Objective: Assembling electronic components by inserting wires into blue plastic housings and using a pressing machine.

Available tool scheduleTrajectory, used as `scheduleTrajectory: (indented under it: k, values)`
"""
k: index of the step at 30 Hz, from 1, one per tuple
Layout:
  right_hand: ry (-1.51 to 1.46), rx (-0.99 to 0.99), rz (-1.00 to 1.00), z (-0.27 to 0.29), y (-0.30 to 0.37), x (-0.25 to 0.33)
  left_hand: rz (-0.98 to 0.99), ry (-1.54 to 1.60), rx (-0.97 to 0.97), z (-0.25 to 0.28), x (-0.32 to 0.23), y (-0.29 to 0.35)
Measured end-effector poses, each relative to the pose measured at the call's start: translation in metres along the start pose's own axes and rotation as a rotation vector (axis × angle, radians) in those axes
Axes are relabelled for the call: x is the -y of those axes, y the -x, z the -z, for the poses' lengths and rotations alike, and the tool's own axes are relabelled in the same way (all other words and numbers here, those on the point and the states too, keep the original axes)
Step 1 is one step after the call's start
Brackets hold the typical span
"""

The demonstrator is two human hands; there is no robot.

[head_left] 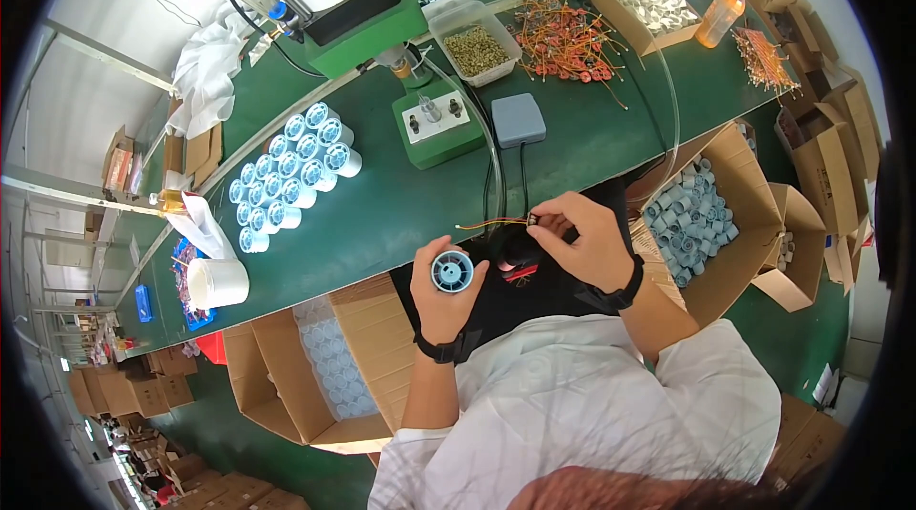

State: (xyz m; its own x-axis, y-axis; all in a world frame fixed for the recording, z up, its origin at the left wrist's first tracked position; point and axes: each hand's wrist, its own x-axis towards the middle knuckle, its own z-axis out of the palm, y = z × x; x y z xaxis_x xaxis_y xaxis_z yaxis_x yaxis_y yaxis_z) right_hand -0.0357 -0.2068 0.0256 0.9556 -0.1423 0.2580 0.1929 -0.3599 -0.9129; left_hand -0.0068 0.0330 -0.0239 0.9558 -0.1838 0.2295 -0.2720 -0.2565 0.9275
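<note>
In my left hand point(441, 312) is a round light-blue plastic housing point(452, 271), its open end with inner spokes facing up. My right hand point(590, 241) pinches a small dark part point(532, 220) between thumb and fingers. From that part a thin orange-yellow wire lead point(491, 223) sticks out to the left. The two hands are apart, just off the near edge of the green table point(372, 214). Several similar blue-and-white housings point(296, 166) stand grouped in rows on the table to the left.
A green press point(434, 128) stands mid-table beside a grey box point(517, 119). Behind are a tub of brass-coloured bits point(477, 52) and a pile of wired parts point(572, 38). Cartons hold grey-blue pieces point(692, 224) at right and clear cups point(334, 362) at left. A white tub point(218, 283) stands far left.
</note>
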Motion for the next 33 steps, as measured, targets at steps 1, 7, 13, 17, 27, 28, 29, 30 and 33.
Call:
scheduleTrajectory:
  k: [1,7,13,17,27,28,29,30,33]
  values:
    - [0.041,0.011,0.032,0.004,-0.001,0.006,0.058,0.037,-0.024,0.001,0.002,0.002]
    - [0.234,0.155,0.214,0.021,-0.004,0.039,-0.091,-0.073,0.007,0.007,-0.005,-0.006]
    - [0.268,0.200,0.357,0.009,-0.004,0.042,-0.219,-0.202,-0.057,0.005,-0.008,-0.006]
    - [0.301,0.204,0.353,0.004,-0.004,0.042,-0.245,-0.241,-0.066,0.003,-0.010,-0.005]
    - [0.388,0.215,0.342,0.003,-0.004,0.051,-0.286,-0.282,-0.076,0.001,-0.010,-0.007]
    - [0.394,0.208,0.348,0.003,-0.005,0.051,-0.286,-0.282,-0.066,0.001,-0.010,-0.007]
    - [0.400,0.202,0.354,0.002,-0.005,0.051,-0.286,-0.283,-0.057,0.001,-0.010,-0.007]
    - [0.399,0.201,0.350,0.002,-0.004,0.051,-0.284,-0.283,-0.053,0.001,-0.010,-0.007]
    - [0.421,0.240,0.330,0.001,-0.003,0.052,-0.293,-0.279,-0.048,0.000,-0.009,-0.007]
